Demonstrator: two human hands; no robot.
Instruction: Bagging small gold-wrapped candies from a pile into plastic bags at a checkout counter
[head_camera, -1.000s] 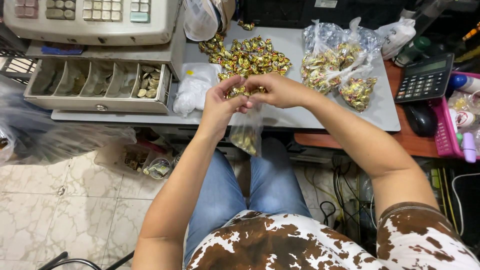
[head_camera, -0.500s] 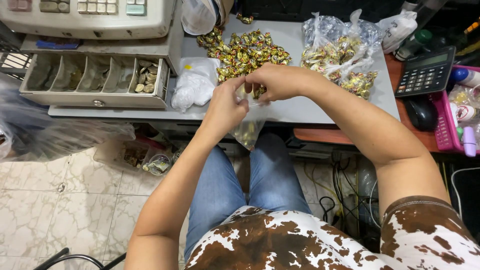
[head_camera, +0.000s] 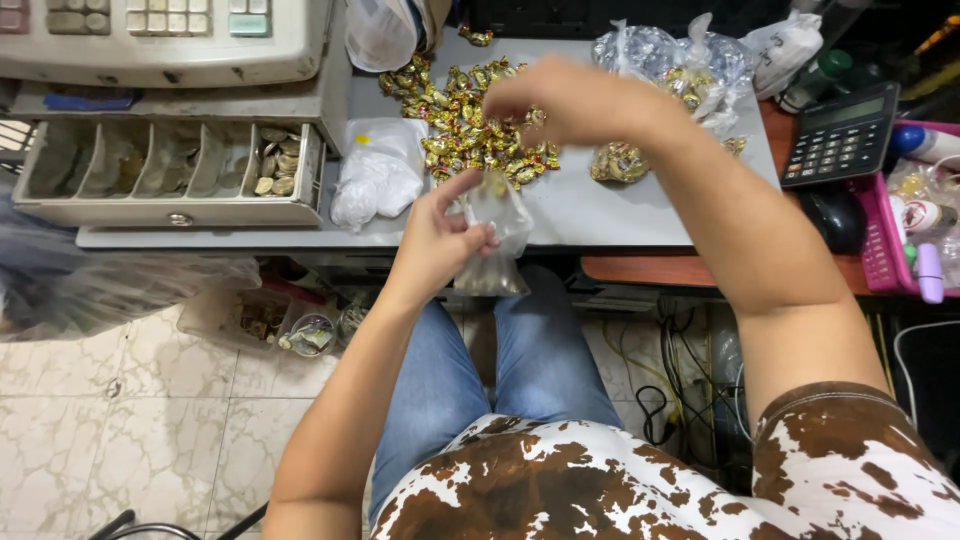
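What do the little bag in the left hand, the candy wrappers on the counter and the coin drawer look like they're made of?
The small bag in the left hand looks like thin clear plastic film: see-through, crinkled, glossy. The candy wrappers seem to be metallic gold foil or foil-look plastic, since they glint. The coin drawer looks like moulded beige plastic with a matte finish, though painted metal is possible.

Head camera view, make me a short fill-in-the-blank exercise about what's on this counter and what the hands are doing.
1. The left hand holds a small clear plastic bag at the counter's ____ edge.
2. The right hand hovers over the loose pile of ____-wrapped candies.
3. The open grey cash drawer has coins in its ____ compartment.
4. The black calculator lies to the ____ of the candy pile.

Missing words: front; gold; rightmost; right
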